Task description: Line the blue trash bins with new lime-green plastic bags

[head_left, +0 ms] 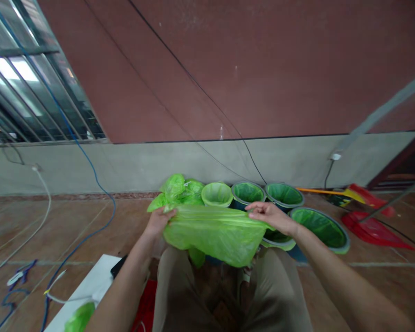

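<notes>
A green plastic bag [214, 233] is stretched sideways in front of my knees, its upper edge gathered in folds. My left hand [159, 220] pinches one end, and my right hand [268, 214] grips the other. Behind the bag stand several bins lined with green bags: a pale one [217, 193], a dark one [248, 192] and another dark one [284, 194]. A larger lined bin [320, 229] sits to the right of my right hand. The bag partly covers one more lined bin [279, 240].
Crumpled green bags [180, 190] lie by the wall. To the right are a red dustpan [373, 230] and a yellow-orange handle [321, 190]. A white board [86, 290] with a dark object [118, 266] is at my left. A blue cable [98, 182] crosses the floor.
</notes>
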{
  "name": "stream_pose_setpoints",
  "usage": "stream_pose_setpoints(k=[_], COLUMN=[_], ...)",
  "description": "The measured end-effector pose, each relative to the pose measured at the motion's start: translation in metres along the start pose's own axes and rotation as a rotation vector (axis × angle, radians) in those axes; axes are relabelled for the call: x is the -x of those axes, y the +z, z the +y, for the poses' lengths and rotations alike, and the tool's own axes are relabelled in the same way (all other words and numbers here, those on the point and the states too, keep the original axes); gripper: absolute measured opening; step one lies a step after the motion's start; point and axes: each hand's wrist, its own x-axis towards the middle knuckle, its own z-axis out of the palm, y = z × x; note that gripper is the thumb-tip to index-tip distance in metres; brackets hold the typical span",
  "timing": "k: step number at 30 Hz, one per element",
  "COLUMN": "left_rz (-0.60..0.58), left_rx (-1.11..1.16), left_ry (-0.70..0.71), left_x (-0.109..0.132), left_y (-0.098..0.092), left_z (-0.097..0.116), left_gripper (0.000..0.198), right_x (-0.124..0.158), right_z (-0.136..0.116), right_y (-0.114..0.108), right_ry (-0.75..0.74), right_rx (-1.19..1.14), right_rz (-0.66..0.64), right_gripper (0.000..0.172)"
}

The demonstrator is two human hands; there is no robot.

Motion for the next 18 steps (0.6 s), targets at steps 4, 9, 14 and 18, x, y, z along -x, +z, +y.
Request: stream_pose_setpoints(k=[4,9,14,18], left_rz=[0.115,0.206,0.201,0.325], left_rx=[0.073,0.190,0.131,-0.290], left_ry=[-0.004,0.019,0.104,0.252], left_x=[-0.011,-0.021,-0.027,-0.031], left_y=[-0.014,-0.015,-0.016,-0.028], left_z=[0.027,0.039,0.046,0.050], left_gripper=[0.039,0.029,0.029,0.026], right_x=[0.004,0.003,-0.005,-0.012], right_z=[0.006,0.033,0.063,0.070], right_y=[-0.006,0.007,0.016,0.008], right_ry=[-0.007,-0.031,-0.107,-0.127], right_rx=[0.057,0.153,0.468,0.310], right_rz=[-0.173,-0.247,0.000,0.201], right_gripper=[0.052,0.056,0.029,0.027])
